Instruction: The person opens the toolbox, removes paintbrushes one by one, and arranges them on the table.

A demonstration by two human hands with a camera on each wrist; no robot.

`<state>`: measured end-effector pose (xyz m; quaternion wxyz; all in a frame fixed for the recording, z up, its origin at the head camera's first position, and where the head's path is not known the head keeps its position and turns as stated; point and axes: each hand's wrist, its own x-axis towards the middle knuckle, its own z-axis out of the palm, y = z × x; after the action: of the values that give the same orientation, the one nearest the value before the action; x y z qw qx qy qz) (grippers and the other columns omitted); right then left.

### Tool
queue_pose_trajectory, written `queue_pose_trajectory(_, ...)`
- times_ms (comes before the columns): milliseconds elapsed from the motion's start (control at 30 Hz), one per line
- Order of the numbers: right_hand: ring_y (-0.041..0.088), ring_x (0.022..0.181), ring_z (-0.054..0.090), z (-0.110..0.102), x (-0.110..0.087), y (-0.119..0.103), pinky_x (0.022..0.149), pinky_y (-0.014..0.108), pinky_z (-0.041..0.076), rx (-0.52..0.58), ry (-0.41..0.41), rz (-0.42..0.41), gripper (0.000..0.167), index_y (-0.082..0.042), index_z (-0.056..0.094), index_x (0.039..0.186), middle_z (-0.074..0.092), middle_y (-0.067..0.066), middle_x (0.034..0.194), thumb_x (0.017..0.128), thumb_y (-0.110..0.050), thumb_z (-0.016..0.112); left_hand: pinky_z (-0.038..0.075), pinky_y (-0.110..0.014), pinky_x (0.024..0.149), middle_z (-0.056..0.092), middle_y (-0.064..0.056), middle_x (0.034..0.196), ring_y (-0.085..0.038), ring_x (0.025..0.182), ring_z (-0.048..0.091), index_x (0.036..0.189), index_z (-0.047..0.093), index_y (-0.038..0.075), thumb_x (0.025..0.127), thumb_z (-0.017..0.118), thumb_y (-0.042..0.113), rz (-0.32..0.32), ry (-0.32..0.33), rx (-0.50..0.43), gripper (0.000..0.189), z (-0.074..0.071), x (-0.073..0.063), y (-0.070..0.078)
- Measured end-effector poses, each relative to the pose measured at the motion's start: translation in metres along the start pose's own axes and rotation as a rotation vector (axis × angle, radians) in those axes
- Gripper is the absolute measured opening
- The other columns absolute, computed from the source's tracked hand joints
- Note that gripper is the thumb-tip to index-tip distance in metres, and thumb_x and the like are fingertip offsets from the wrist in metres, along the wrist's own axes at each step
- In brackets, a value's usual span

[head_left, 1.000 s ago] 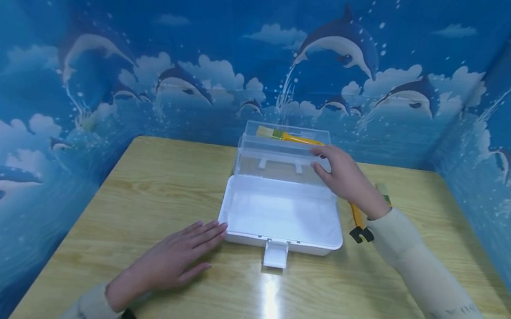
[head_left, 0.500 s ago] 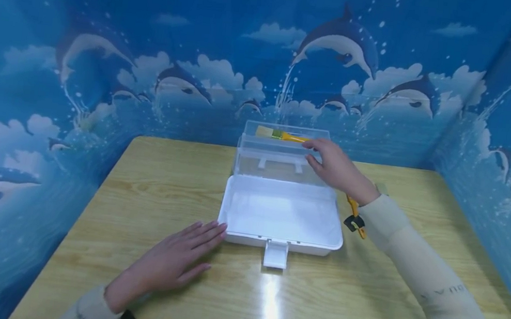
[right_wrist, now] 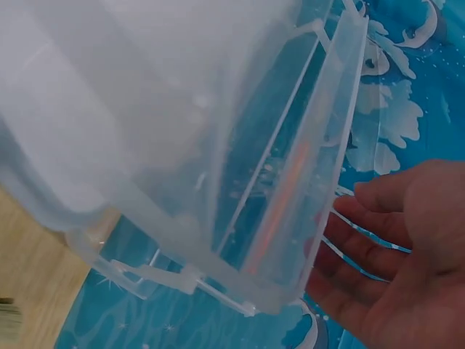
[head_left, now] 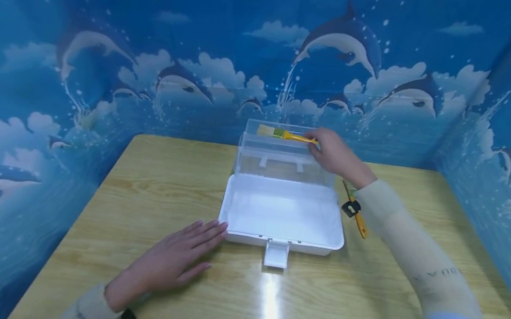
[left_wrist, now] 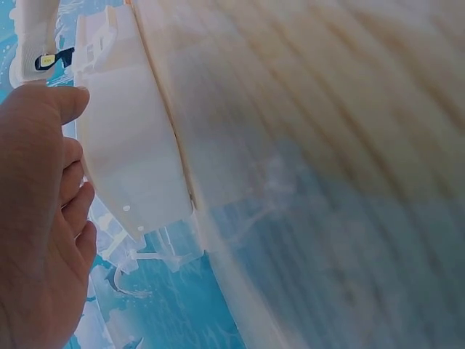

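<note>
A white plastic box (head_left: 284,209) stands unfolded on the table, its clear lid (head_left: 278,168) tilted back behind it. A paintbrush (head_left: 302,138) with pale bristles and a yellow handle lies in the lid's top compartment; in the right wrist view it is an orange blur through the clear plastic. My right hand (head_left: 337,155) is at the lid's upper right corner, fingers gently bent. The right wrist view shows its fingertips at the lid's outer side, partly behind the clear wall. My left hand (head_left: 175,257) lies flat, fingertips at the box's front left corner.
Another paintbrush (head_left: 360,224) lies on the wooden table (head_left: 173,182) to the right of the box, partly under my right forearm. A white latch (head_left: 276,255) hangs down at the box's front. A blue dolphin-print curtain (head_left: 230,47) stands behind and at both sides.
My right hand has moved left and slightly up to the lid's corner, showing more of the handle of the brush in the compartment. The left hand, box and brushes have stayed put.
</note>
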<state>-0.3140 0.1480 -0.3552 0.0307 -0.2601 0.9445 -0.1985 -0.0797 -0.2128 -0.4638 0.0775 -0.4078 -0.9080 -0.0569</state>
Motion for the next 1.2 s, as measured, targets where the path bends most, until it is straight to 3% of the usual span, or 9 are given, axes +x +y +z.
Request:
queue_pose_trajectory(133, 0.038, 0.13, 0.054, -0.004, 0.006, 0.001, 0.108, 0.054, 0.05, -0.021, -0.017, 0.002, 0.037, 0.003, 0.056, 0.14, 0.058, 0.023, 0.14, 0.105, -0.008, 0.052, 0.011, -0.034, 0.129, 0.024, -0.002, 0.169, -0.024, 0.153, 0.029, 0.16, 0.03, 0.012, 0.103, 0.056, 0.039, -0.003, -0.005, -0.003, 0.069, -0.001, 0.0, 0.0)
queue_pose_trajectory(400, 0.04, 0.134, 0.051, -0.007, 0.016, 0.004, 0.11, 0.055, 0.048, -0.012, -0.03, -0.003, 0.037, 0.006, 0.055, 0.14, 0.056, 0.025, 0.143, 0.105, -0.006, 0.051, 0.001, -0.028, 0.13, 0.025, -0.004, 0.169, -0.025, 0.153, 0.029, 0.16, 0.031, 0.01, 0.103, 0.056, 0.038, 0.018, 0.017, -0.004, 0.068, -0.001, 0.0, 0.0)
queue_pose_trajectory(733, 0.037, 0.124, 0.059, -0.009, 0.037, 0.012, 0.103, 0.051, 0.054, 0.0, -0.064, 0.029, 0.036, 0.004, 0.056, 0.14, 0.059, 0.024, 0.14, 0.105, -0.004, 0.05, 0.007, -0.031, 0.13, 0.027, -0.004, 0.168, -0.024, 0.153, 0.029, 0.159, 0.033, 0.01, 0.102, 0.059, 0.038, 0.022, 0.038, -0.002, 0.069, -0.002, 0.001, 0.0)
queue_pose_trajectory(1000, 0.033, 0.12, 0.061, -0.009, 0.051, 0.016, 0.1, 0.048, 0.056, 0.035, -0.131, 0.067, 0.037, 0.0, 0.058, 0.14, 0.061, 0.02, 0.137, 0.104, -0.006, 0.056, 0.005, -0.03, 0.13, 0.025, -0.004, 0.169, -0.025, 0.153, 0.029, 0.16, 0.031, 0.01, 0.102, 0.059, 0.038, 0.023, 0.018, -0.002, 0.07, -0.003, 0.0, 0.0)
queue_pose_trajectory(1200, 0.03, 0.113, 0.064, -0.007, 0.057, 0.019, 0.095, 0.046, 0.058, 0.048, -0.122, 0.041, 0.036, -0.001, 0.062, 0.137, 0.066, 0.019, 0.13, 0.102, -0.009, 0.061, 0.007, -0.031, 0.13, 0.023, -0.003, 0.17, -0.024, 0.154, 0.027, 0.161, 0.029, 0.011, 0.102, 0.059, 0.038, 0.012, -0.005, -0.009, 0.071, -0.003, 0.0, -0.001)
